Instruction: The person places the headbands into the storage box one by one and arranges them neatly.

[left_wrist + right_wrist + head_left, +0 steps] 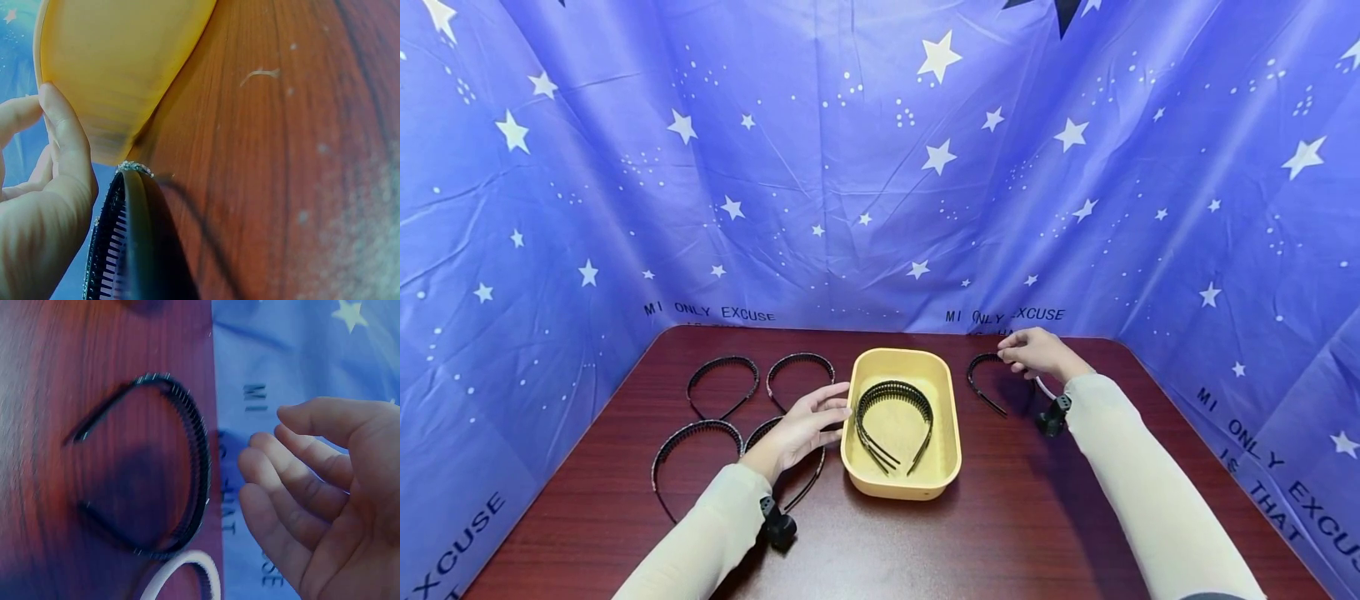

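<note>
L hand [797, 429], fingers extended, prob. steadies yellow tub [897, 490]; R hand [1037, 350], fingers loosely bent, empty, nr blk toothed headband [201, 465].

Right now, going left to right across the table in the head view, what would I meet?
Front-left black toothed headband, bare left hand, yellow rectangular tub, right-side black headband, bare right hand.

My left arm [700, 533] reaches forward, and the fingers [17, 117] of my left hand [801, 429] are almost straight. My right arm [1150, 475] stretches farther out; my right hand [1039, 350] is raised, its fingers bent softly.
</note>
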The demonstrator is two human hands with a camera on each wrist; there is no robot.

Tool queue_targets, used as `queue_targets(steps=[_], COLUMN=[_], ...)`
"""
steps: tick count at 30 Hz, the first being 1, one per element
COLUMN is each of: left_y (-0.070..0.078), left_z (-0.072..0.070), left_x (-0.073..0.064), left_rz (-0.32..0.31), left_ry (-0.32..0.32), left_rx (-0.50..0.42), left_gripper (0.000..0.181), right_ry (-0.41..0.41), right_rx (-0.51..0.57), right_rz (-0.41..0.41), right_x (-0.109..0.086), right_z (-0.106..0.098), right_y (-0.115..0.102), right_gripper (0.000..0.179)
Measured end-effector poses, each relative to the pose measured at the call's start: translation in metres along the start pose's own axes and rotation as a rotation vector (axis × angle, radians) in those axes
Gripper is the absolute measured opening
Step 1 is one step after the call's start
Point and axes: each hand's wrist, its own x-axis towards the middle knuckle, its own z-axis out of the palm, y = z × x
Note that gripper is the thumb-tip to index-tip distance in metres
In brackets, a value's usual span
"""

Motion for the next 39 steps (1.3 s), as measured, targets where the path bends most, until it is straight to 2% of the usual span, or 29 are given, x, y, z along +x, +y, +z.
queue_targets(steps=[5, 10, 18, 25, 33, 39], left_y=[0.000, 0.000, -0.001, 0.000, 0.000, -0.001], left_z=[0.000, 0.000, -0.001, 0.000, 0.001, 0.001], left_x=[-0.001, -0.001, -0.001, -0.001, -0.001, 0.000], left_rz=[0.003, 0.001, -0.007, -0.006, -0.001, -0.002], left_ry=[-0.004, -0.002, 0.008, 0.002, 0.001, 0.001], left_rx=[-0.001, -0.001, -0.010, 0.007, 0.005, 0.003], left_gripper=[0.064, 0.064, 0.062, 0.063, 0.062, 0.061], right_ry=[0.041, 0.078, 0.127, 0.243, 0.377, 0.396], right_rx=[0.057, 0.041, 0.003, -0.132, -0.198, -0.231], right_rz=[0.050, 0.073, 0.017, -0.035, -0.062, -0.052], right_x=[-0.003, -0.004, -0.004, 0.000, 0.009, 0.012], right_z=[-0.004, -0.005, 0.004, 0.014, 0.024, 0.029], right_y=[0.016, 0.032, 0.048, 0.065, 0.076, 0.082], right_gripper=[0.037, 0.037, 0.044, 0.045, 0.040, 0.040])
